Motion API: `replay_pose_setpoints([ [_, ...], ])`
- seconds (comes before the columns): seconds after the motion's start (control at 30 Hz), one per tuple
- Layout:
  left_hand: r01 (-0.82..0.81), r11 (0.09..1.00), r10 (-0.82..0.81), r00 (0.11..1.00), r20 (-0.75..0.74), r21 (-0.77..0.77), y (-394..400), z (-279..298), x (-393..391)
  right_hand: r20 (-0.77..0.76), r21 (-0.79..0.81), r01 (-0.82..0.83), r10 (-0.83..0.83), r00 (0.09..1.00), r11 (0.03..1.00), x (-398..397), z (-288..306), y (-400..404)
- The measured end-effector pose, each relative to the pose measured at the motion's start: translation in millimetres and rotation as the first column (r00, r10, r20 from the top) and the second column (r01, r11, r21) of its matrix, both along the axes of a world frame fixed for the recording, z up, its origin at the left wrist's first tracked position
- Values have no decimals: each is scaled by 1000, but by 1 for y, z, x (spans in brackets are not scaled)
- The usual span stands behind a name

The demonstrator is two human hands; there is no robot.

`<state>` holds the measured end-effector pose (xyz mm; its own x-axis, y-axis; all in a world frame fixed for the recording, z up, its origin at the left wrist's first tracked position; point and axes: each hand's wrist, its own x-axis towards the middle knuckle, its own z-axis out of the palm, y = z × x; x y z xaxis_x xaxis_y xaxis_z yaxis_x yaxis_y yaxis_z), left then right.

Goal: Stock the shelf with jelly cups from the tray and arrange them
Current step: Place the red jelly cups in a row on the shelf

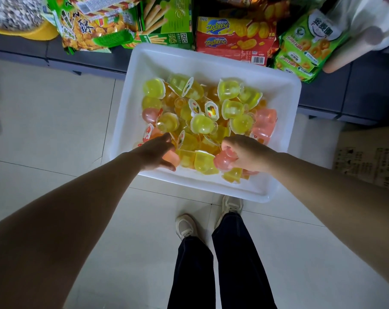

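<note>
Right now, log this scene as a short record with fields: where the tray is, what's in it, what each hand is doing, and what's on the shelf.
tray: white tray on the tiled floor, against the shelf base
contents: loose pile of yellow, orange and pink jelly cups
left hand: left hand open, reaching onto an orange cup at the near-left edge
right hand: right hand closed around a pink jelly cup
shelf: Zecheese boxes and green snack packs behind the tray
</note>
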<state>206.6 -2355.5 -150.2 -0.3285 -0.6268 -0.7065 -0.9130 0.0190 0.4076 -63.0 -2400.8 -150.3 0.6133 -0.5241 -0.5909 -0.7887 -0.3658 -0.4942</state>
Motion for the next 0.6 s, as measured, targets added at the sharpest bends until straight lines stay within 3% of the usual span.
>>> replay_pose_setpoints([
  [0.13,-151,988,149,988,-33,-37,-2,20,-1,30,70,210,-213,977,975,-13,20,1],
  [0.3,-530,848,520,841,-147,-30,-8,66,-9,63,216,534,-557,828,817,-26,72,-1],
  [0.4,-774,621,773,581,-254,122,-13,107,-19,107,342,695,-762,639,632,-30,115,2],
  [0.5,-849,418,895,324,-307,323,-14,154,-35,138,518,740,-895,423,430,-31,159,11],
  [0.57,-845,349,918,220,-330,405,-15,185,-44,147,636,696,-938,315,333,-33,191,18],
  [0.6,-830,360,913,221,-342,425,-15,202,-49,157,685,663,-950,271,302,-33,210,20],
])
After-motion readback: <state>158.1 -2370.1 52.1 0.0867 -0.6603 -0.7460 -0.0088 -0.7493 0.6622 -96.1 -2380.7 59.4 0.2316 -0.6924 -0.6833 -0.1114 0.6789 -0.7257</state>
